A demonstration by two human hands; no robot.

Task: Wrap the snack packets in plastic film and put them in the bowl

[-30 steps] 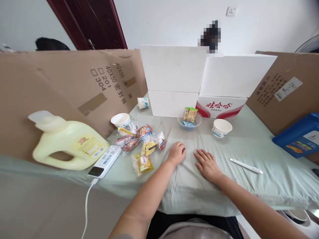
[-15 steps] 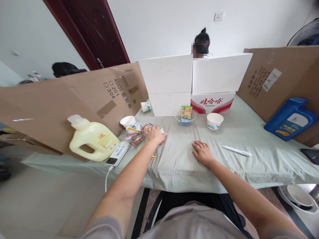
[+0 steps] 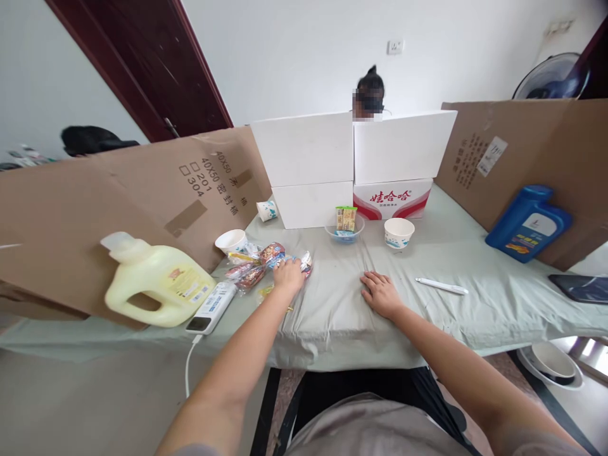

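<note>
My left hand (image 3: 289, 277) reaches into a pile of wrapped snacks, its fingers curled over a white-and-red snack packet (image 3: 306, 261). Beside those fingers are a round reddish-brown snack packet (image 3: 272, 253) and more brown snack packets (image 3: 250, 277) in clear wrap. A yellow wrapper (image 3: 266, 292) is partly covered by my left wrist. My right hand (image 3: 381, 294) lies flat on the tablecloth, fingers spread, holding nothing. Beyond the hands, a clear plastic bowl (image 3: 327, 232) contains a green-topped snack packet (image 3: 346, 219). A paper cup (image 3: 399, 234) stands right of it.
A yellow jug (image 3: 164, 269) and a white power bank (image 3: 212, 308) with a cable flank the pile. Two more paper cups (image 3: 231, 241) are behind it. White boxes (image 3: 313, 152) form a barrier; a person sits beyond. Rightward are a white pen (image 3: 441, 286), blue bottle (image 3: 527, 225) and phone (image 3: 582, 288).
The camera view has turned a little to the right. My left hand has drawn slightly nearer to me, baring more of the white-and-red packet. My right hand stays flat on the cloth.
</note>
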